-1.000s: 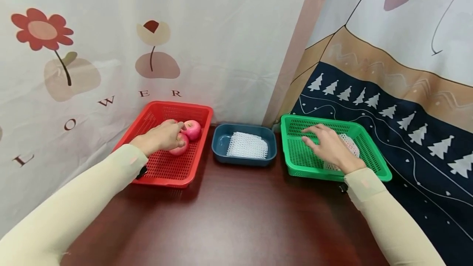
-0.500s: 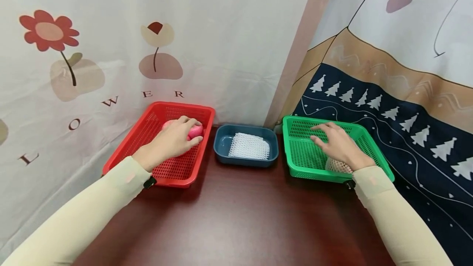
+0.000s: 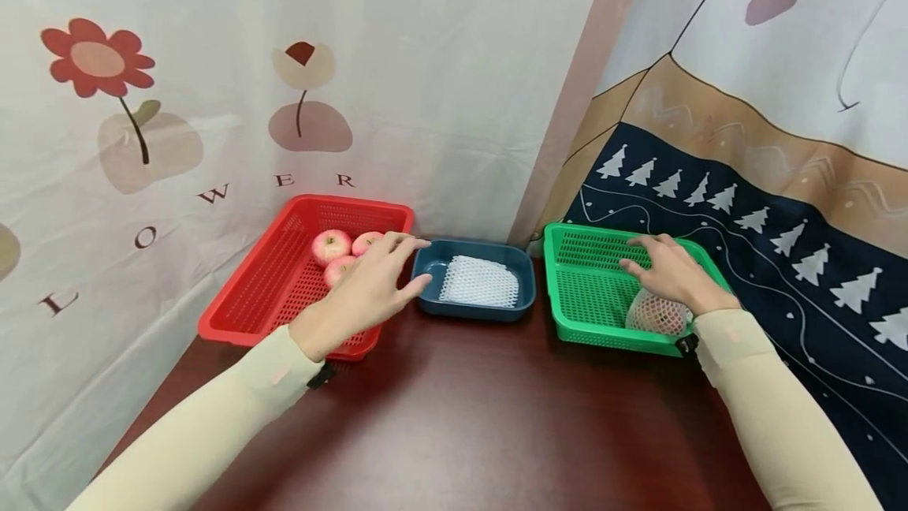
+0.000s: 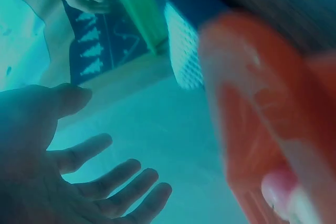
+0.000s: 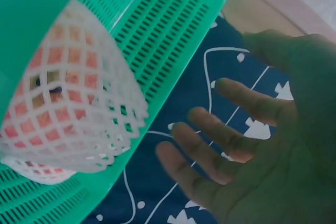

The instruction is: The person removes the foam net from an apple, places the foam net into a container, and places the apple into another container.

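My left hand (image 3: 369,282) is over the right side of the red basket (image 3: 230,326), fingers spread and holding nothing. Three pink-red apples lie in that basket, one being the apple (image 3: 331,247) at the left; the hand partly covers the others. In the left wrist view the palm and fingers (image 4: 121,179) are bare, beside the blurred basket. Over the green basket (image 3: 592,290) hovers my right hand (image 3: 670,270), fingers loosely extended with nothing in them. Beneath it is an apple in a white foam net (image 3: 654,314); the right wrist view shows another netted fruit (image 5: 39,172) behind it.
Between the baskets stands a blue tray (image 3: 475,311) with flat white foam nets (image 3: 478,282) in it. All three containers are at the back of the dark wooden table (image 3: 461,408), against a printed curtain (image 3: 440,101).
My left hand has left the apples and shifted right toward the blue tray, carrying nothing. My right hand has drifted slightly right, so more of the netted apple shows.
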